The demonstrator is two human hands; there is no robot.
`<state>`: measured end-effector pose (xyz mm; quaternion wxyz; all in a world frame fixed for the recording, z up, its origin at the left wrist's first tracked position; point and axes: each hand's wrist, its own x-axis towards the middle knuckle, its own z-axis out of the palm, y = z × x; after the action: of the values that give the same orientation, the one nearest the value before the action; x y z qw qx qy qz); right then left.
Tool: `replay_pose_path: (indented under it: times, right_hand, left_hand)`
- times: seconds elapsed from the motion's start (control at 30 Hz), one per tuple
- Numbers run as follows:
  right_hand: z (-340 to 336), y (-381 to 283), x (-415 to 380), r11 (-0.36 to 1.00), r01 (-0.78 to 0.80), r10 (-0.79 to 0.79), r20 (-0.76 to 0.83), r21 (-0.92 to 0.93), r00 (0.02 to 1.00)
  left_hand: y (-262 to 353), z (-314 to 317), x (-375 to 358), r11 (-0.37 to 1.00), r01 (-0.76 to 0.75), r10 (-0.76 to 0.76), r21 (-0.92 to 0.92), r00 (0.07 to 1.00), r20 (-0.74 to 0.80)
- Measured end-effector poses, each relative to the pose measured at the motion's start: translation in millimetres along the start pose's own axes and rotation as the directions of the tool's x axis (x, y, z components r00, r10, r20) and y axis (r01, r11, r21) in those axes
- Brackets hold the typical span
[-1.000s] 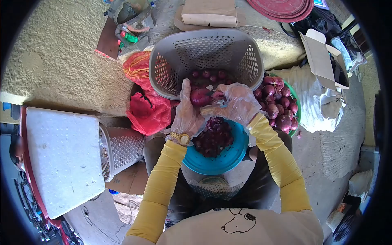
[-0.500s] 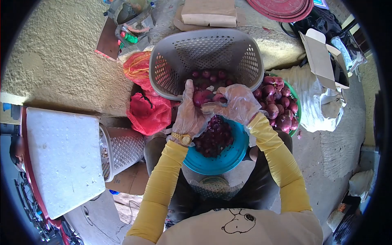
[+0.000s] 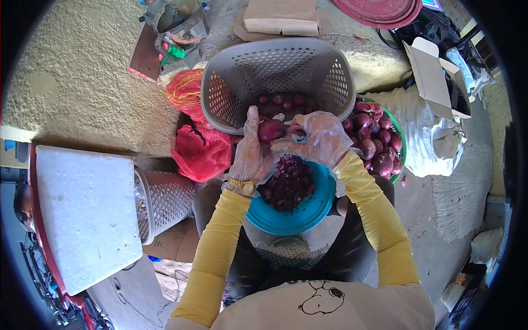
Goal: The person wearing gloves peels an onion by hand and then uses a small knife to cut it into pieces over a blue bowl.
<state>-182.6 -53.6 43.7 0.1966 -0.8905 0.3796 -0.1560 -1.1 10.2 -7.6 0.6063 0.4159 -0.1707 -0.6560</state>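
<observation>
A red onion (image 3: 270,131) is gripped in my left hand (image 3: 254,146), which wears a clear plastic glove, thumb standing up along its side. My right hand (image 3: 320,138), gloved the same way, is closed right beside the onion. Purple shows at its fingertips with a small greyish bit below, and I cannot tell what it holds. Below both hands sits a blue basin (image 3: 324,206) with dark red onion skins (image 3: 287,190) in it. Just beyond them stands a grey-brown perforated basket (image 3: 278,60) with several red onions (image 3: 287,104) at its bottom.
A green-rimmed tub (image 3: 403,137) heaped with red onions stands at the right, beside a white sack (image 3: 407,110). Left of the basket lies a red mesh bag (image 3: 203,157). A white foam board (image 3: 85,214) and a pale perforated bin (image 3: 168,201) are farther left.
My left hand and the onion have shifted very slightly to the left. My right hand keeps nearly the same place beside it.
</observation>
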Motion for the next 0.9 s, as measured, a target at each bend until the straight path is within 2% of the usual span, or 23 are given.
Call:
replay_pose_path:
  times: [0.03, 0.07, 0.13, 0.23, 0.3, 0.43, 0.53, 0.6, 0.67, 0.73, 0.9]
  right_hand:
    - [0.4, 0.7, 0.0, 1.0, -0.001, 0.001, 0.0, -0.001, 1.0]
    - [1.4, 1.8, 0.3, 1.0, -0.002, 0.002, 0.005, -0.002, 1.0]
    - [2.0, 2.3, 1.0, 1.0, -0.003, 0.003, 0.011, -0.002, 1.0]
    - [1.0, 1.2, 0.5, 1.0, -0.014, 0.014, 0.044, -0.002, 0.999]
    - [0.5, -1.8, 0.6, 0.998, -0.019, 0.019, -0.002, 0.067, 1.0]
    - [8.0, 2.4, 0.7, 1.0, 0.003, -0.003, -0.002, 0.028, 1.0]
    - [12.0, 4.4, 0.2, 0.993, 0.035, -0.029, -0.058, 0.111, 0.998]
    - [8.2, 2.4, 2.4, 1.0, 0.001, -0.001, 0.119, -0.004, 0.993]
    - [5.7, 2.1, 2.2, 1.0, 0.019, -0.017, 0.129, -0.014, 0.992]
    - [2.2, 1.5, 1.5, 0.999, 0.037, -0.034, 0.141, -0.022, 0.989]
    - [5.2, 5.5, 2.6, 0.996, 0.03, -0.026, 0.054, -0.086, 0.998]
  left_hand:
    - [5.9, 4.7, -2.8, 0.972, 0.135, -0.131, -0.191, 0.991, 0.036]
    - [5.9, 6.2, -2.8, 0.972, 0.135, -0.131, -0.191, 0.991, 0.036]
    - [5.3, 8.2, -2.3, 0.921, 0.187, -0.191, -0.34, 0.981, 0.021]
    - [2.6, 3.1, 0.9, 0.904, 0.205, -0.2, -0.374, 0.978, 0.051]
    - [2.2, 1.2, 0.8, 0.905, 0.206, -0.204, -0.373, 0.978, 0.046]
    - [2.7, 0.7, 0.2, 0.904, 0.203, -0.193, -0.377, 0.979, 0.065]
    - [0.6, 1.2, 1.6, 0.899, 0.192, -0.19, -0.395, 0.981, 0.044]
    - [0.2, 2.1, 1.2, 0.929, 0.163, -0.159, -0.333, 0.987, 0.039]
    - [1.2, 3.0, 0.9, 0.953, 0.134, -0.129, -0.27, 0.991, 0.036]
    - [3.5, 2.6, -0.7, 0.938, 0.162, -0.155, -0.305, 0.987, 0.047]
    - [3.3, 2.4, -1.3, 0.901, 0.209, -0.196, -0.38, 0.978, 0.074]
